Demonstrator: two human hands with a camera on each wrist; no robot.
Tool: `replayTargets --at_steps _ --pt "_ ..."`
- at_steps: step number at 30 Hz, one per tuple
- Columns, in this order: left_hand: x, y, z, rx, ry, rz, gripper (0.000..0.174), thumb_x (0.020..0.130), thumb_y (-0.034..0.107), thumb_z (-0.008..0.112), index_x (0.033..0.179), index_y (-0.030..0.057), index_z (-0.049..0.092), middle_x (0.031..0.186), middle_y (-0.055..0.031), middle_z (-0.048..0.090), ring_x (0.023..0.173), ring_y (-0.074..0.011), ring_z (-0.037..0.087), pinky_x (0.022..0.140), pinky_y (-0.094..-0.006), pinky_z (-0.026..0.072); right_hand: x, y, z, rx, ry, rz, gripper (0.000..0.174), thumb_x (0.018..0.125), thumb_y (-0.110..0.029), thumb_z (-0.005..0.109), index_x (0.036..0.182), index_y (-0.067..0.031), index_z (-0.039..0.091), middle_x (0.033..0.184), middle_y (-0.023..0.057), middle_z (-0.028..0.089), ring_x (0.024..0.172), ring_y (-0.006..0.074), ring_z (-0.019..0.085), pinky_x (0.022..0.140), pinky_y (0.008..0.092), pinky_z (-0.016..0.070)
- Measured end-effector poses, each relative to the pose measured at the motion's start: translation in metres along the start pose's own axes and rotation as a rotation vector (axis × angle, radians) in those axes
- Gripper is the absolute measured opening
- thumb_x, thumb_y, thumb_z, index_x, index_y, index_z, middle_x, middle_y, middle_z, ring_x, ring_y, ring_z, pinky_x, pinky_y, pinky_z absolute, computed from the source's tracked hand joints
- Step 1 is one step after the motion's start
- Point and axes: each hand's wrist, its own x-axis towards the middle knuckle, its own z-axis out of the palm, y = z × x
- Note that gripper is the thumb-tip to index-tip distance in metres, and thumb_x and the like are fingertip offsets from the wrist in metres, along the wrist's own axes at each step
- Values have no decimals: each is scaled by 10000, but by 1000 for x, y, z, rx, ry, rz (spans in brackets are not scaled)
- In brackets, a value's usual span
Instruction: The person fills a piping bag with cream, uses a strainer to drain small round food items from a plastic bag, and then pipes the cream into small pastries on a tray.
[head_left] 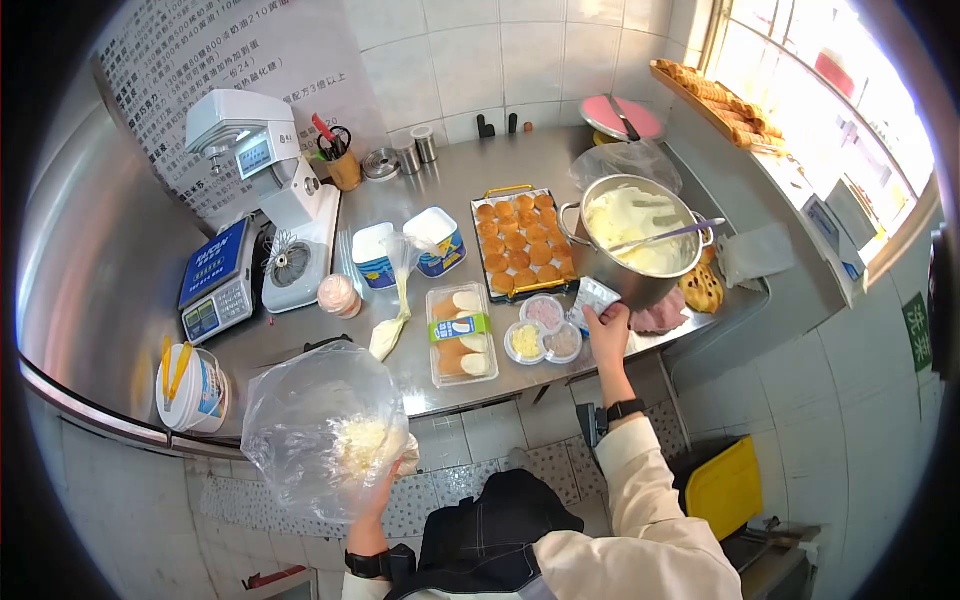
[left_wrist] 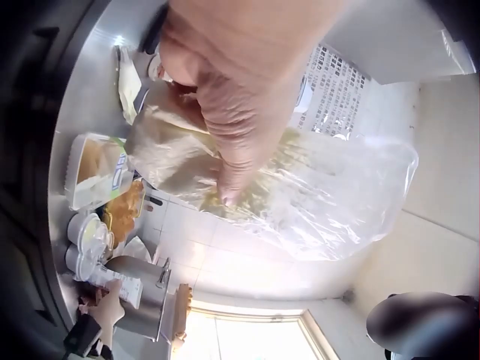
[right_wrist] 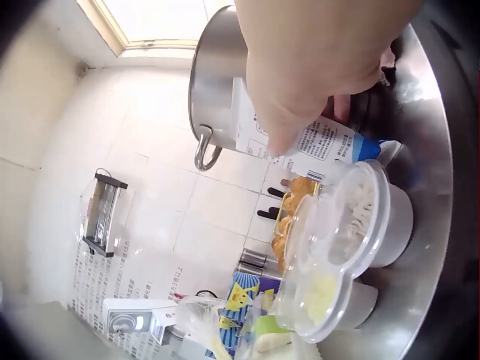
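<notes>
In the head view my left hand (head_left: 373, 503) grips a large clear plastic bag (head_left: 285, 425) at the near side of the counter, with pale yellow shreds (head_left: 362, 445) in its bottom. The left wrist view has the thumb pressed along the bunched bag (left_wrist: 330, 195). Over by the steel pot (head_left: 630, 285), my right hand (head_left: 607, 340) pinches a small white packet (right_wrist: 311, 142) with print and a blue end. Just left of that packet sits a three-part clear tub (head_left: 526, 343) with pink, yellow and greyish fillings. Pale cream and a purple-handled spatula (head_left: 672, 233) are in the pot.
A tray of small round cakes (head_left: 518, 240) lies left of the pot. Nearer are a boxed pastry pack (head_left: 462, 335), a filled piping bag (head_left: 390, 335) and blue-white tubs (head_left: 437, 242). A blue scale (head_left: 217, 270), stand mixer (head_left: 265, 165) and white bucket (head_left: 190, 395) stand left.
</notes>
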Motion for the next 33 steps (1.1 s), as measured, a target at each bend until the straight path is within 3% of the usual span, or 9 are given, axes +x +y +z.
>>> replayTargets --at_steps 5,7,12,13,15,23,25,28,33 --pt "17 13 23 -91 2 -143 417 742 96 634 1122 9 487 1117 -89 513 1020 -187 474 878 -293 365 -10 -3 -5 -222 -13 -100 415 690 -184 692 943 33 445 879 124 531 752 227 521 675 314 424" --pt "26 10 24 160 -109 -107 416 756 134 628 1139 46 490 1156 -86 502 1095 -208 438 962 -334 290 -7 12 -6 -136 -18 -262 389 720 -172 667 964 31 442 899 125 513 754 206 494 651 314 410" --pt "49 -26 20 223 -250 92 435 763 107 608 1158 12 450 1130 -93 499 1019 -186 480 876 -291 376 -20 -17 -34 89 -91 -129 457 767 -106 614 1127 2 353 1000 108 481 906 172 479 758 282 407" --pt "49 -23 19 119 -217 47 448 760 112 611 1164 14 444 1133 -98 498 1027 -194 476 881 -298 372 -23 -27 -36 295 -115 -159 466 777 -87 598 1150 -6 331 1029 102 472 952 170 475 798 277 403" --pt "51 -16 18 -118 -183 -22 473 754 121 616 1176 17 431 1139 -108 495 1043 -209 468 892 -313 365 -34 -78 -43 198 -216 -420 455 794 -59 566 1165 -4 307 1091 100 442 1014 166 456 850 278 389" --pt "67 12 11 -1005 -331 -140 561 732 155 633 1220 27 387 1159 -144 485 1099 -263 439 931 -366 340 -85 -269 -26 142 -921 -501 411 768 -82 600 1106 11 385 1033 102 490 913 171 507 789 287 418" --pt "65 9 1 -289 -270 328 539 778 117 566 1246 37 312 1169 -112 447 1065 -208 464 914 -338 386 -97 -301 -13 69 -1010 -538 407 756 -97 616 1089 9 406 983 111 522 850 189 542 752 288 433" --pt "78 -37 -8 -48 -265 255 603 728 167 620 1236 48 318 1207 -136 399 1102 -241 433 921 -368 382 -113 -338 3 -261 -1029 -862 409 702 -133 650 1031 -22 433 839 159 546 703 324 550 610 325 452" --pt "59 -5 -28 -215 -120 437 713 618 205 689 1229 28 365 1150 -171 479 1050 -324 472 893 -381 361 -135 -374 28 -512 -1092 -1054 365 689 -173 649 964 -44 448 777 132 547 690 315 561 540 368 436"
